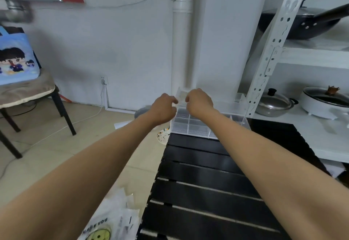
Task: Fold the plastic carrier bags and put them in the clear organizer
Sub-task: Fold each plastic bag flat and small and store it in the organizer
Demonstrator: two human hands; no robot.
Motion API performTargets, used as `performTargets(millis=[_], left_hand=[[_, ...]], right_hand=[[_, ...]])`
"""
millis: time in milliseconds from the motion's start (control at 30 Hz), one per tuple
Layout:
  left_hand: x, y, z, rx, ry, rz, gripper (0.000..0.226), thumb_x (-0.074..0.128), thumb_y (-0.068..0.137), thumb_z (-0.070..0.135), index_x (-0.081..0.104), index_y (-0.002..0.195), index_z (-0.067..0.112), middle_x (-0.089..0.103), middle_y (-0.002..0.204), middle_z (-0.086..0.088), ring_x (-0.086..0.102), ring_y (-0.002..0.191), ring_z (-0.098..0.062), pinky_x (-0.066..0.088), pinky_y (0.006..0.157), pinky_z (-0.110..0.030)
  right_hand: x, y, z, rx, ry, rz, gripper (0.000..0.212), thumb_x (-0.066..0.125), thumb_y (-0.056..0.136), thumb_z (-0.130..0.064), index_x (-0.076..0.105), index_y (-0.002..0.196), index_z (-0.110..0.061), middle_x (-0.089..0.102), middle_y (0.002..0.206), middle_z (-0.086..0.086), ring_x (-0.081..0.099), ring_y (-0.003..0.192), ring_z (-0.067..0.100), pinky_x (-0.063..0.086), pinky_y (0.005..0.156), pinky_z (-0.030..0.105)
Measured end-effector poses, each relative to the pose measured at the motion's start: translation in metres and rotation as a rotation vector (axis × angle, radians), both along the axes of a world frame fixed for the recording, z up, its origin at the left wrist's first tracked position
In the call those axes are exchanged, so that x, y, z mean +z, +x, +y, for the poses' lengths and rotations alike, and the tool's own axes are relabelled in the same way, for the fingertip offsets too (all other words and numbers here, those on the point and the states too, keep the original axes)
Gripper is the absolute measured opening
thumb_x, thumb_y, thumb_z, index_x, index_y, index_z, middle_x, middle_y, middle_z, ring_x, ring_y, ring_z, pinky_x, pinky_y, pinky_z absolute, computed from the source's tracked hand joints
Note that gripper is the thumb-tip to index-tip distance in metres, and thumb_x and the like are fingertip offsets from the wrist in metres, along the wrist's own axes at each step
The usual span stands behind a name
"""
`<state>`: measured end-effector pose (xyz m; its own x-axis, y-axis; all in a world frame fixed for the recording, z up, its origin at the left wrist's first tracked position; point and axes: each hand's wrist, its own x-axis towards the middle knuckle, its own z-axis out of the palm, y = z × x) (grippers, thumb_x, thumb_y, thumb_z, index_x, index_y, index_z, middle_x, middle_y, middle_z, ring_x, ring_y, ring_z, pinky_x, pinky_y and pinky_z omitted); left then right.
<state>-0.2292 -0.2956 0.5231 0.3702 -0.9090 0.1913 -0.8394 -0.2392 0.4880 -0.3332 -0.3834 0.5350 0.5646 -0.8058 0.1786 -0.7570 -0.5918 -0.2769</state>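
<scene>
Apparently a small folded plastic bag [181,96] sits pinched between both hands, held above the far end of the clear organizer [192,125] on the black slatted table [207,183]. The left hand [164,107] and right hand [199,101] have fingers curled at its edges, though blur hides the exact grip. More carrier bags [111,222] lie near the table's close corner. Slippery film could spring open on release, I judge, or miss its compartment and drop behind the table.
</scene>
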Motion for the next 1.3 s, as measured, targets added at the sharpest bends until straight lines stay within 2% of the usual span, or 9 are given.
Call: performTargets(millis=[300, 433, 500, 600, 700, 800, 900, 1033, 1300], left_hand=[[-0.019, 0.018, 0.138, 0.137, -0.028, 0.195, 0.030, 0.050, 0.092, 0.008, 0.064, 0.117, 0.006, 0.064, 0.118, -0.007, 0.058, 0.111, -0.025, 0.045, 0.095, -0.033], [-0.062, 0.048, 0.193, 0.321, 0.066, 0.318, 0.037, 0.051, 0.089, 0.009, 0.059, 0.125, 0.010, 0.059, 0.127, -0.005, 0.055, 0.116, -0.023, 0.044, 0.098, -0.033], [-0.086, 0.065, 0.221, 0.384, 0.105, 0.392, 0.037, 0.053, 0.087, 0.009, 0.058, 0.124, 0.010, 0.060, 0.122, -0.007, 0.056, 0.110, -0.023, 0.047, 0.091, -0.033], [-0.116, 0.084, 0.263, 0.465, 0.169, 0.490, 0.020, 0.051, 0.087, 0.005, 0.060, 0.103, 0.013, 0.057, 0.102, -0.010, 0.057, 0.094, -0.026, 0.047, 0.074, -0.031], [-0.144, 0.099, 0.299, 0.574, 0.219, 0.605, 0.022, 0.047, 0.091, 0.002, 0.050, 0.076, 0.017, 0.052, 0.095, -0.012, 0.056, 0.085, -0.025, 0.052, 0.072, -0.037], [-0.181, 0.114, 0.328, 0.680, 0.276, 0.753, 0.021, 0.045, 0.095, 0.002, 0.055, 0.112, -0.003, 0.054, 0.114, -0.017, 0.060, 0.093, -0.027, 0.054, 0.073, -0.040], [-0.219, 0.128, 0.344, 0.780, 0.320, 0.863, 0.033, 0.042, 0.097, 0.003, 0.044, 0.128, -0.007, 0.049, 0.132, -0.020, 0.059, 0.092, -0.027, 0.056, 0.073, -0.041], [-0.271, 0.149, 0.351, 0.876, 0.319, 0.971, 0.040, 0.040, 0.099, 0.008, 0.034, 0.137, -0.004, 0.041, 0.139, -0.022, 0.059, 0.091, -0.028, 0.056, 0.071, -0.042], [-0.391, 0.184, 0.346, 0.887, 0.495, 0.877, 0.037, 0.035, 0.101, 0.017, 0.037, 0.132, -0.002, 0.052, 0.117, -0.021, 0.058, 0.092, -0.028, 0.047, 0.074, -0.035]], right_hand=[[-0.026, 0.034, 0.129, 0.333, 0.048, 0.157, 0.021, 0.046, 0.088, 0.000, 0.061, 0.097, -0.011, 0.062, 0.097, 0.006, 0.059, 0.092, 0.029, 0.046, 0.066, 0.029], [-0.056, 0.065, 0.180, 0.487, 0.135, 0.318, 0.026, 0.046, 0.089, -0.004, 0.062, 0.109, -0.007, 0.066, 0.103, 0.010, 0.060, 0.086, 0.027, 0.051, 0.071, 0.033], [-0.069, 0.081, 0.203, 0.532, 0.182, 0.425, 0.011, 0.046, 0.090, -0.003, 0.056, 0.091, -0.006, 0.060, 0.087, 0.011, 0.055, 0.078, 0.027, 0.044, 0.062, 0.031], [-0.091, 0.108, 0.234, 0.581, 0.228, 0.535, 0.027, 0.046, 0.089, 0.001, 0.037, 0.066, -0.010, 0.050, 0.067, 0.009, 0.053, 0.064, 0.025, 0.043, 0.060, 0.028], [-0.126, 0.141, 0.258, 0.621, 0.284, 0.672, 0.022, 0.046, 0.089, 0.001, 0.048, 0.069, -0.008, 0.057, 0.060, 0.006, 0.054, 0.055, 0.018, 0.047, 0.067, 0.028], [-0.161, 0.172, 0.276, 0.685, 0.339, 0.777, 0.017, 0.052, 0.089, -0.003, 0.053, 0.073, -0.009, 0.052, 0.051, 0.000, 0.045, 0.044, 0.012, 0.042, 0.056, 0.025], [-0.200, 0.198, 0.289, 0.739, 0.393, 0.839, 0.005, 0.063, 0.088, -0.008, 0.061, 0.093, -0.007, 0.059, 0.066, 0.003, 0.050, 0.050, 0.013, 0.044, 0.056, 0.025], [-0.259, 0.225, 0.295, 0.711, 0.449, 0.897, 0.013, 0.068, 0.087, -0.016, 0.060, 0.093, -0.007, 0.065, 0.069, -0.001, 0.064, 0.069, 0.014, 0.055, 0.089, 0.038], [-0.379, 0.252, 0.276, 0.591, 0.485, 0.819, 0.014, 0.050, 0.098, -0.020, 0.047, 0.103, -0.007, 0.052, 0.083, 0.007, 0.055, 0.086, 0.026, 0.044, 0.070, 0.030]])
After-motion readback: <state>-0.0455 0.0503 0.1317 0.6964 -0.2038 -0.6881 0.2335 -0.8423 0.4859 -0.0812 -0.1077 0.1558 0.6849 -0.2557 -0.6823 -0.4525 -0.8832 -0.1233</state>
